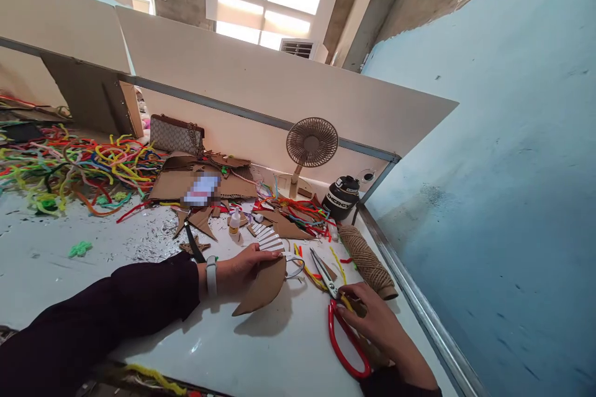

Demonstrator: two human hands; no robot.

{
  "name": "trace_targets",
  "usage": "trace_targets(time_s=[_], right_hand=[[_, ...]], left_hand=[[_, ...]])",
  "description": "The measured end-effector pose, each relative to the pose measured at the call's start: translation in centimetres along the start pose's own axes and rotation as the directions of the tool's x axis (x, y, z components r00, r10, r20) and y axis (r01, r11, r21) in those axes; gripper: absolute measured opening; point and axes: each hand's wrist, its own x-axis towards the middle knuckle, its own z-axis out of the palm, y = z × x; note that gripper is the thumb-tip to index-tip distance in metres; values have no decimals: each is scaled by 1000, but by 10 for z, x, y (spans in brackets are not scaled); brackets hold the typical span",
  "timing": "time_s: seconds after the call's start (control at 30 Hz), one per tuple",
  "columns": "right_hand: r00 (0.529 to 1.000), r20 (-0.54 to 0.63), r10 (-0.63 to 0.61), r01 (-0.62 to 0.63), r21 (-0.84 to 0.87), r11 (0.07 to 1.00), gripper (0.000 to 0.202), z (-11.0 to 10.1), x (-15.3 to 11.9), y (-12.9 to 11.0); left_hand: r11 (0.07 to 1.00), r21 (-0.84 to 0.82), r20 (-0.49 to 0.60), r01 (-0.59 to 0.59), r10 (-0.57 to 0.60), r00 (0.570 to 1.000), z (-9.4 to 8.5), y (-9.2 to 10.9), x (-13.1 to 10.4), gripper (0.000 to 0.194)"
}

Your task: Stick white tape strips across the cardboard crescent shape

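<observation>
Left hand (pixel 246 262) pinching cardboard piece (pixel 263 290) above table (pixel 195 347), white strips (pixel 269 239) fanning out beyond. Right hand (pixel 375 319) touching scissors (pixel 331 286); cannot tell if gripping. Yellow wire (pixel 315 281) lying beside scissors, possibly snagging; tight pinching possibly creasing strips.

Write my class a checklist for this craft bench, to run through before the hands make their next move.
1. Left hand holding the cardboard piece: ok.
2. Right hand firmly gripping the red-handled scissors: cannot tell; it is at them, but the hand hides part of the handles.
3. Scissor tips apart from the left hand: ok.
4. White strips fixed to the cardboard piece: cannot tell; the hand covers their lower ends.
5. Small bottle upright: ok.
6. Offcuts tidied away: not ok; cardboard scraps litter the tabletop.
</observation>
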Motion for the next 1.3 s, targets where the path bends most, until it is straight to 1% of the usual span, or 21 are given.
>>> trace_targets(time_s=[0.1,0.23,0.33,0.43,0.53,0.6,0.7,0.77,0.83,0.97,1.1,1.23,1.3], right_hand=[[1000,30,-8,8,4,1000,38,0,0,0],[997,76,5,-6,22,1000,44,-2,-2,1],[995,97,19,-26,66,997,46,-5,-3,0],[996,90,20,-27,74,997,50,-7,-4,-1],[998,44,35,-35,-9,999,51,-6,-7,-4],[998,-10,65,-66,-128,990,49,-1,-11,-5],[992,-93,80,-105,-297,949,43,10,-18,-7],[986,-143,89,-135,-357,924,39,16,-24,-7],[980,-149,133,-181,-380,907,37,20,-29,-8],[966,-19,259,-252,-317,914,39,20,-32,-9],[958,31,284,-268,-245,932,37,13,-26,-14],[912,58,406,-389,-188,902,27,6,-19,-23],[889,78,452,-448,-67,892,24,4,-16,-27]], left_hand=[[1000,13,-18,16,-16,1000,4,4,-4,58],[1000,21,-29,21,-21,999,7,7,-8,56],[1000,24,-33,16,-15,999,4,6,-5,57],[1000,21,-43,-18,19,999,-1,2,3,58],[998,16,-43,-66,67,997,-6,0,11,54],[995,13,-36,-97,97,995,-7,1,15,50],[992,4,-11,-126,126,992,-7,4,18,45],[991,-9,0,-135,135,991,-7,7,19,42],[990,-23,-8,-142,142,990,-7,10,19,42],[988,-41,-49,-148,146,988,-8,15,19,42],[991,-20,-66,-134,132,989,-6,21,18,44],[991,7,-58,-131,131,990,-7,26,17,42],[991,20,-51,-134,135,990,-10,27,17,42]])
